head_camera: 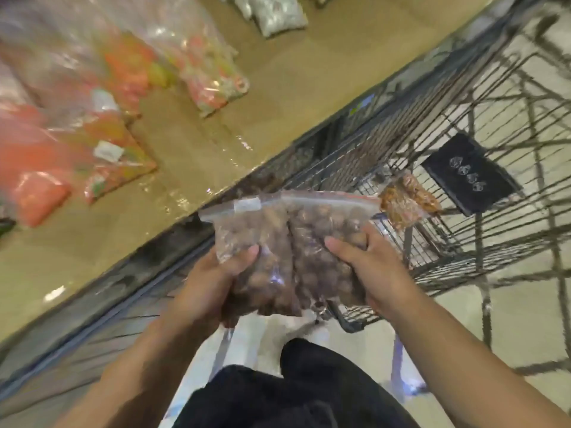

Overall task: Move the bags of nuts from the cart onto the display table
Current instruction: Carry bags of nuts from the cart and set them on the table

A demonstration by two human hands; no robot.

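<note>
Two clear zip bags of brown round nuts are held side by side in front of me, above the gap between the table and the cart. My left hand [213, 282] grips the left bag of nuts [247, 230]. My right hand [367, 261] grips the right bag of nuts [327, 223], which has a red zip strip. Another bag of lighter, orange-brown nuts [404, 199] lies in the wire cart [482, 125] just beyond my right hand. The display table [272, 88] with its tan top runs diagonally at the left.
Bags of orange and mixed-colour goods [123, 88] lie on the left of the table, and pale bags [278, 10] at its far end. A black card with pale shapes [469, 174] sits in the cart. My dark trousers [293, 393] show below, over a pale floor.
</note>
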